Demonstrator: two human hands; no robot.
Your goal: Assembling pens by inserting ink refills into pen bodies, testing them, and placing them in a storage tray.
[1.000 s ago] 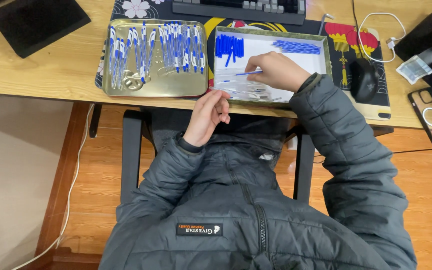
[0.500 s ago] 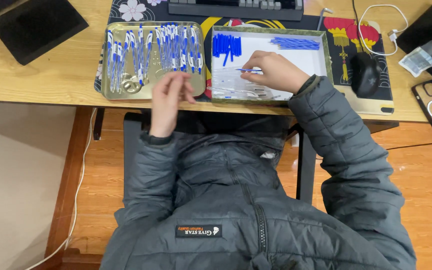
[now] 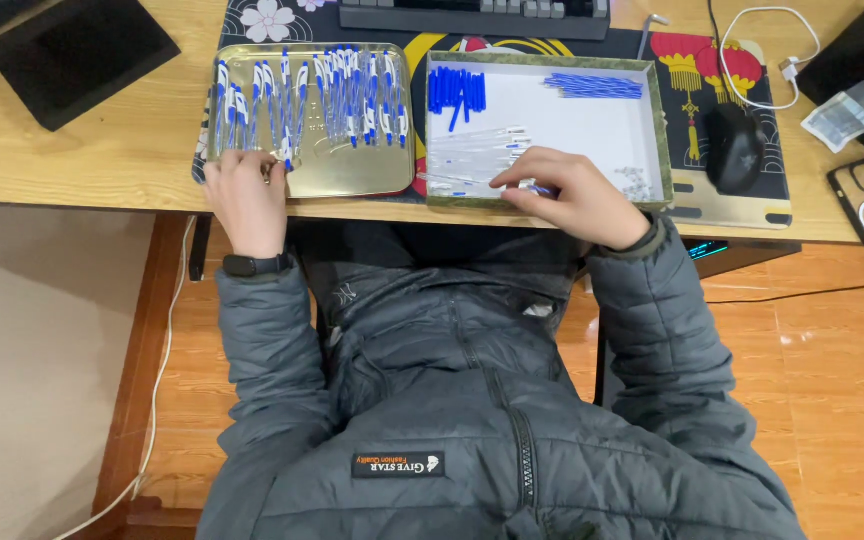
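The left hand point(image 3: 245, 200) rests at the near left corner of a gold metal tray point(image 3: 352, 170) on the wooden worktop point(image 3: 102, 150), its fingers curled over the tray's edge among the finished blue-and-white pens point(image 3: 312, 95) that lie in a row across the tray; whether its grip has closed on one of them cannot be told, since the fingertips are hidden among the pens. A dark band sits on that wrist. The right hand point(image 3: 572, 195) lies over the near edge of a shallow box with a white floor point(image 3: 592, 130), just right of the tray, with its fingers pinched together on a small blue-tipped pen part point(image 3: 540, 188) at the box's front. In the box, a cluster of blue caps point(image 3: 457, 90) sits at the far left, a bundle of thin blue refills point(image 3: 592, 85) at the far right, clear pen barrels point(image 3: 472, 150) lie in the middle near the right hand, and small springs point(image 3: 637, 182) gather at the near right corner. Beyond both containers are a keyboard point(image 3: 472, 15) and a patterned desk mat point(image 3: 722, 60), with a black mouse point(image 3: 734, 148) right of the box.
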